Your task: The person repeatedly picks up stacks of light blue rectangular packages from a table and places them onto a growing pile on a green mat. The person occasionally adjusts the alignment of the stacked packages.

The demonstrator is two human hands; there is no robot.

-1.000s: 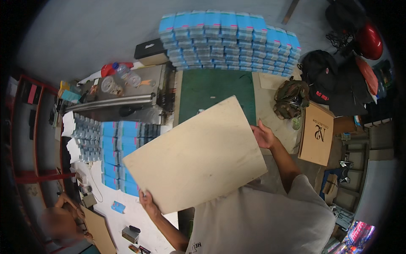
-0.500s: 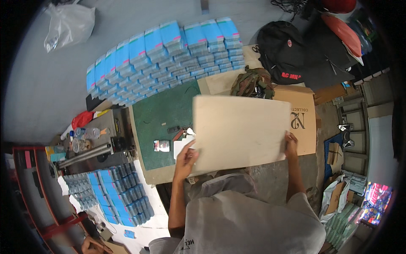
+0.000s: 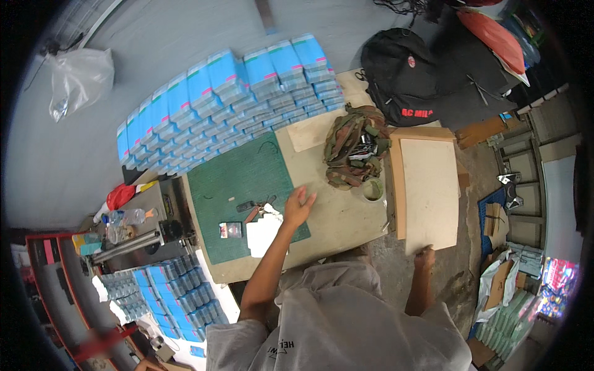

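My right hand [image 3: 424, 257] is closed on the near edge of a large beige sheet of board [image 3: 431, 191]. The board hangs upright at the table's right end, in front of a brown cardboard box [image 3: 397, 191] that it mostly covers. Over the table, my left hand [image 3: 299, 209] is held out with its fingers apart and nothing in them. Closest to it are a stack of white cards [image 3: 266, 234], a dark remote-like device [image 3: 245, 206] and some keys [image 3: 270, 200], on a green cutting mat [image 3: 238, 179].
Tall stacks of blue bundles [image 3: 226, 86] line the table's back. A camouflage bag [image 3: 356, 145] and a small tub [image 3: 372, 190] stand right of the mat. Beyond are a black backpack [image 3: 402, 74] and, lower left, more blue bundles [image 3: 176, 290]. A small packet [image 3: 231, 230] lies on the mat.
The board has moved right from over the table to the cardboard box. My left hand has let go of it and moved forward and right; my right hand has kept hold and come nearer.
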